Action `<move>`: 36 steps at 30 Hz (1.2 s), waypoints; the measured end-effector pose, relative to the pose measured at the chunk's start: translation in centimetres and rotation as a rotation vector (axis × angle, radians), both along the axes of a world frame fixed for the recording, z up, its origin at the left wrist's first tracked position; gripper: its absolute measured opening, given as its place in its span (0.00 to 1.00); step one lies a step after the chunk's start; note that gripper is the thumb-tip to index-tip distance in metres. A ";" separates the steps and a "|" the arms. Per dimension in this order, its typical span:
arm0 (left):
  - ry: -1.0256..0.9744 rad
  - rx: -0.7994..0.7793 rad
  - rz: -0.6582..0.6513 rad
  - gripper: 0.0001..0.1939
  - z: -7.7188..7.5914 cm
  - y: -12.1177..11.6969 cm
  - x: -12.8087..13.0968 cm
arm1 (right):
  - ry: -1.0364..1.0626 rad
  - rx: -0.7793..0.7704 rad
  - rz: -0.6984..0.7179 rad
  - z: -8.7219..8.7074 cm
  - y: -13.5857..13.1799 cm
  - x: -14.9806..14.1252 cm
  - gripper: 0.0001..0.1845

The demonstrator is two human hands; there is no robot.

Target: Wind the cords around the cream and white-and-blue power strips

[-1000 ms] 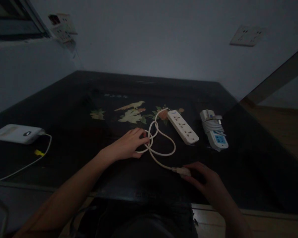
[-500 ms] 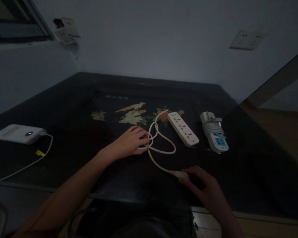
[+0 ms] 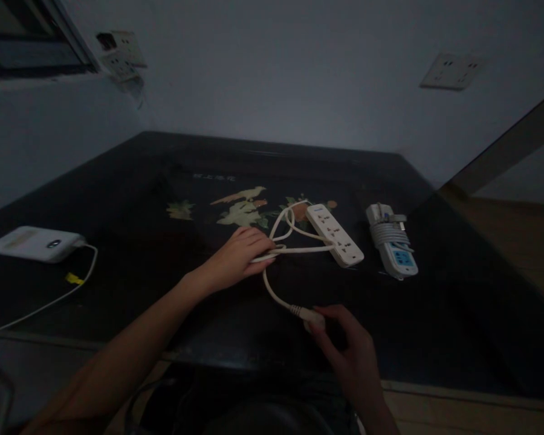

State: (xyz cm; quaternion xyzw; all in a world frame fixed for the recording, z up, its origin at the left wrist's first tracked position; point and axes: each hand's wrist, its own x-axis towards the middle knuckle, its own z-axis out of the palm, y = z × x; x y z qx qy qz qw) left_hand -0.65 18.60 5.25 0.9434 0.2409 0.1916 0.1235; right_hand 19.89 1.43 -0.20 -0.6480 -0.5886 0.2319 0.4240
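My left hand [image 3: 241, 254] is closed on a gathered part of a white power cord [image 3: 306, 249], in front of the bird picture on the table. Between finger and thumb, my right hand [image 3: 347, 338] pinches the white plug [image 3: 314, 319] at the cord's near end. The cord runs from the far end of a white power strip [image 3: 333, 232], loops to my left hand and curves down to the plug. One loop lies across the strip's sockets. The plug's prongs cannot be made out.
A second power strip [image 3: 392, 241], wrapped in its own grey cord, lies to the right on the dark table [image 3: 199, 338]. At the left is a white device [image 3: 36, 243] with a thin cable and a yellow tag [image 3: 74, 278]. Wall sockets [image 3: 452, 71] are mounted behind.
My right hand has brought the plug leftward, closer to my left hand. The cord loop has shifted right and now overlaps the power strip. My left hand has moved slightly right, still on the cord.
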 end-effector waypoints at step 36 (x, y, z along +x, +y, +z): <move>-0.468 -0.700 0.016 0.08 -1.4 -4.1 2.3 | -0.119 0.244 -0.178 1.1 4.1 -3.3 0.08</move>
